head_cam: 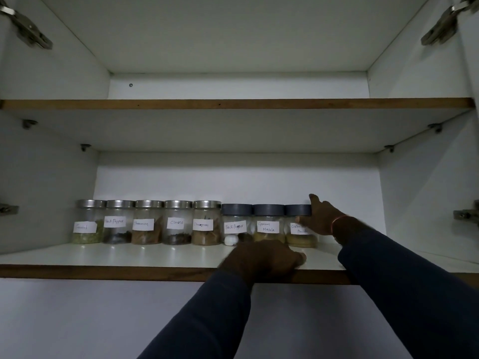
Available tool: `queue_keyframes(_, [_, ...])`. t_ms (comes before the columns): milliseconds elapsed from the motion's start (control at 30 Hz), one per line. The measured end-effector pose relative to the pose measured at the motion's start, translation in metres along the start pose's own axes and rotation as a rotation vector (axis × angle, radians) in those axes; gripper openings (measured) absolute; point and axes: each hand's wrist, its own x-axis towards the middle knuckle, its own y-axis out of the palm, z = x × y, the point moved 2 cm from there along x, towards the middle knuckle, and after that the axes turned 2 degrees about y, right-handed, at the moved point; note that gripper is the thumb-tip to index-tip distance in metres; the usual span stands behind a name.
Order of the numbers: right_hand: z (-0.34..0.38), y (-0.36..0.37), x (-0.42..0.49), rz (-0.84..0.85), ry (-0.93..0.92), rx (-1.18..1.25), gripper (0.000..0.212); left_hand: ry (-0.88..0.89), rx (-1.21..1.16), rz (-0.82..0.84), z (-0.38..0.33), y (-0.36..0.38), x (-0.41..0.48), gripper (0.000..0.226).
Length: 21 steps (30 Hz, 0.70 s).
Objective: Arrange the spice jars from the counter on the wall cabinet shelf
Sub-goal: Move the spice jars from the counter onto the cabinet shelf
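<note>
The scene was dim. The right hand (321, 218) covered the right side of the clear glass jar with a dark grey lid (298, 239) at the right end of the row, cutting its white handwritten label down to "Corian… Powd…". The thumb lay across the jar's front and the fingers reached round the right side of the lid, so this hand gripped the jar.

The left hand (261, 257) rested on the front edge of the white lower shelf with a brown edge (129, 257), its back toward the camera. Its fingers were curled out of sight, so I could not tell whether it held anything. It hid the foot of the grey-lidded "Garam Masala" jar (268, 224).

The gripped jar stood upright, far back on the lower shelf and just right of the "Garam Masala" jar, with yellowish-tan powder filling its bottom. Left of those stood a grey-lidded "Black Pepper" jar (236, 224), with a small white round thing at its foot that I could not make out. Further left came five clear glass jars with silver metal lids (149, 224), and the far-left label was too faint to read. Metal door hinges (31, 29) were cut off at the frame's edges.
</note>
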Motion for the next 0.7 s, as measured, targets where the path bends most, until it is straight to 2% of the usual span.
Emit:
queue_keyframes(67, [0.003, -0.006, -0.01, -0.087, 0.027, -0.066, 0.088, -0.008, -0.006, -0.09, 0.0, -0.004, -0.002, 0.059])
queue_keyframes(200, [0.02, -0.02, -0.045, -0.235, -0.086, -0.172, 0.074, 0.055, -0.072, -0.285, 0.005, -0.004, -0.008, 0.042])
queue_keyframes(333, [0.025, -0.02, -0.092, -0.172, -0.213, -0.239, 0.047, 0.171, 0.043, -0.639, 0.002, -0.001, -0.022, 0.027])
queue_keyframes(400, [0.024, -0.017, -0.117, -0.113, -0.235, -0.242, 0.036, 0.209, 0.15, -0.71, 0.0, 0.002, -0.025, 0.031])
queue_keyframes(567, [0.016, -0.014, -0.186, -0.111, -0.296, -0.118, 0.042, 0.252, 0.295, -0.72, 0.0, 0.006, -0.033, 0.034])
queue_keyframes(633, [0.005, -0.004, -0.219, -0.172, -0.356, -0.192, 0.048, 0.302, 0.313, -0.783, -0.005, 0.015, -0.046, 0.03])
queue_keyframes(700, [-0.008, 0.016, -0.262, -0.224, -0.379, -0.146, 0.059, 0.426, 0.259, -0.879, -0.011, 0.047, -0.071, 0.029])
